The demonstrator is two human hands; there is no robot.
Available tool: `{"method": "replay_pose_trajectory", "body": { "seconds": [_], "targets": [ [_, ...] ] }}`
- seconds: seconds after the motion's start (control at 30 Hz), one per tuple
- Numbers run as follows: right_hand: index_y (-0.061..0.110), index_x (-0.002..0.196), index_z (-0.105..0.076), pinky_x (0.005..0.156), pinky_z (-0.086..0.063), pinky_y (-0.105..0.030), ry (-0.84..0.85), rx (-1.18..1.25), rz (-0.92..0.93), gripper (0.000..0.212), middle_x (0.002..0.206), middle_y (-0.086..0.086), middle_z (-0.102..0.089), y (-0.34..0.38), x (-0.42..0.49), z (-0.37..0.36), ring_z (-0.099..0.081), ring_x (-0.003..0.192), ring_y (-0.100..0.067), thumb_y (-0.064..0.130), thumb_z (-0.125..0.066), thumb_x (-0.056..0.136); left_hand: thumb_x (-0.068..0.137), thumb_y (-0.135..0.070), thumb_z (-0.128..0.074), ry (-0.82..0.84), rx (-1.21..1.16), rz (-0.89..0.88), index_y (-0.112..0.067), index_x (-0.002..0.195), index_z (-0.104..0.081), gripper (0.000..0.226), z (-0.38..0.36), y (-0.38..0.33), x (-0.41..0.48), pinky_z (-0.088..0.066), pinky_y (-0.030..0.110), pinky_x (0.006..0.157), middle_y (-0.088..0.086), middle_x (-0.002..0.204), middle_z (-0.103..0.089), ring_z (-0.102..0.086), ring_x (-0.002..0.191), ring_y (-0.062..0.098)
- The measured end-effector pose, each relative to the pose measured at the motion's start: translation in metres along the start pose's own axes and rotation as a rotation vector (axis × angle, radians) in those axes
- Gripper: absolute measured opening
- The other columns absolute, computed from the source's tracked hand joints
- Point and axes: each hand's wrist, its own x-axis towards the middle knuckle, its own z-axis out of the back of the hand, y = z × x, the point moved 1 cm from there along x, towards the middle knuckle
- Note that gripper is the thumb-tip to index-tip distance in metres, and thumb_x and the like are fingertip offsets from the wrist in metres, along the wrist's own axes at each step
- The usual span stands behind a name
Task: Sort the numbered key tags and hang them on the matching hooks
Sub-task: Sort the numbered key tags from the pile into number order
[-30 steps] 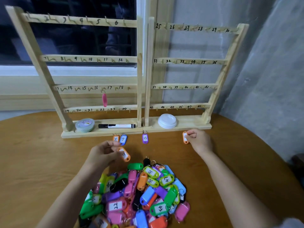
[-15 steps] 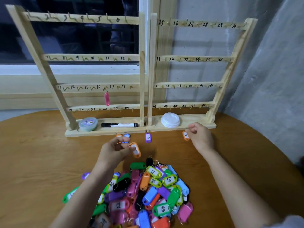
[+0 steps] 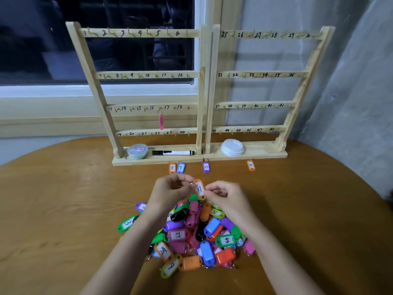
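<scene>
on my feed i see the left hand (image 3: pixel 170 191) pinching the ring of the orange tag (image 3: pixel 200 189) and the right hand (image 3: pixel 225 195) pinching its edge, just above the pile of tags (image 3: pixel 195 235). the rack (image 3: pixel 202 92) stands at 12 o'clock.

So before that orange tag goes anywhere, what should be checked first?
1. Grip on orange tag: left hand at its ring, right hand pinching its edge. Ok.
2. Number legible: reads 11. Ok.
3. Matching hook 11 bare. Ok.
4. The ring free to slip on: cannot tell.
5. Hanging pink tag on its right hook: cannot tell, seen edge-on.
</scene>
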Motion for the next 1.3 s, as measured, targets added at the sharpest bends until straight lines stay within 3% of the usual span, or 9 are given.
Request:
{"method": "replay_pose_trajectory", "body": {
  "seconds": [0.2,0.3,0.43,0.67,0.8,0.9,1.03,1.13,1.3],
  "targets": [
    [0.019,0.09,-0.069,0.064,-0.046,-0.007,-0.164,0.055,-0.096,0.009,0.084,0.006,-0.07,-0.008,-0.005,0.021,-0.065,0.079,-0.003,0.01,-0.067,0.087,0.08,0.001,-0.072,-0.112,0.44,-0.184,-0.014,0.08,-0.069,0.015,0.019,0.009,0.008,-0.053,0.022,0.068,-0.002,0.072,-0.07,-0.065,0.064,0.006],
    [0.019,0.093,-0.069,0.064,-0.046,-0.006,-0.167,0.035,-0.126,0.009,0.087,0.005,-0.071,-0.015,-0.004,0.026,-0.066,0.082,-0.004,0.012,-0.067,0.088,0.079,0.002,-0.071,-0.044,0.628,-0.244,-0.011,0.081,-0.07,0.013,0.01,0.016,0.018,-0.053,0.026,0.068,0.0,0.072,-0.07,-0.066,0.065,0.012],
    [0.015,0.098,-0.07,0.066,-0.048,-0.008,-0.171,0.02,-0.147,0.011,0.09,0.003,-0.071,-0.022,0.0,0.028,-0.066,0.084,-0.004,0.013,-0.067,0.088,0.081,-0.01,-0.072,0.101,0.877,-0.287,-0.012,0.097,-0.073,0.017,-0.006,0.025,0.032,-0.05,0.025,0.078,0.002,0.094,-0.072,-0.065,0.087,0.016],
    [0.014,0.099,-0.071,0.068,-0.046,-0.011,-0.18,0.018,-0.161,0.012,0.091,0.002,-0.071,-0.03,0.006,0.03,-0.067,0.088,-0.008,0.014,-0.067,0.087,0.085,-0.013,-0.07,0.248,1.003,-0.266,-0.014,0.113,-0.069,0.029,-0.014,0.022,0.042,-0.051,0.033,0.088,0.001,0.113,-0.069,-0.063,0.102,0.019],
    [0.017,0.096,-0.07,0.066,-0.047,-0.01,-0.179,0.011,-0.153,0.01,0.09,0.004,-0.071,-0.033,0.009,0.03,-0.066,0.086,-0.006,0.014,-0.067,0.087,0.082,-0.012,-0.072,0.234,0.998,-0.273,-0.017,0.104,-0.073,0.023,-0.009,0.026,0.043,-0.051,0.034,0.085,0.0,0.105,-0.072,-0.064,0.096,0.02],
    [0.019,0.093,-0.07,0.069,-0.048,-0.012,-0.189,-0.013,-0.134,0.009,0.088,0.004,-0.071,-0.033,0.016,0.03,-0.066,0.085,-0.007,0.013,-0.068,0.087,0.078,-0.012,-0.076,0.133,0.922,-0.288,-0.018,0.091,-0.077,0.014,-0.001,0.024,0.042,-0.046,0.025,0.073,-0.003,0.09,-0.072,-0.06,0.078,0.013],
    [0.02,0.09,-0.07,0.073,-0.049,-0.015,-0.188,-0.085,-0.118,0.009,0.086,0.007,-0.07,-0.029,0.034,0.03,-0.065,0.084,-0.005,0.012,-0.068,0.086,0.078,-0.009,-0.078,0.042,0.673,-0.244,-0.014,0.082,-0.076,0.006,0.012,0.019,0.038,-0.042,0.012,0.06,-0.018,0.065,-0.064,-0.057,0.056,-0.005],
    [0.023,0.089,-0.068,0.074,-0.052,-0.024,-0.189,-0.183,-0.122,0.008,0.084,0.009,-0.069,-0.026,0.055,0.022,-0.065,0.082,-0.006,0.016,-0.07,0.085,0.079,-0.022,-0.077,0.01,0.462,-0.165,-0.015,0.073,-0.074,0.01,0.018,0.013,0.031,-0.042,0.013,0.049,-0.01,0.056,-0.066,-0.057,0.048,-0.001],
    [0.028,0.089,-0.062,0.057,-0.04,-0.021,-0.15,-0.396,-0.147,0.008,0.083,0.012,-0.066,-0.017,0.093,-0.012,-0.063,0.079,-0.009,0.024,-0.067,0.085,0.08,-0.007,-0.075,-0.152,0.35,-0.141,-0.018,0.074,-0.074,0.013,0.035,0.017,0.033,-0.053,0.025,0.065,0.002,0.071,-0.073,-0.066,0.062,0.01]
  ]
}}
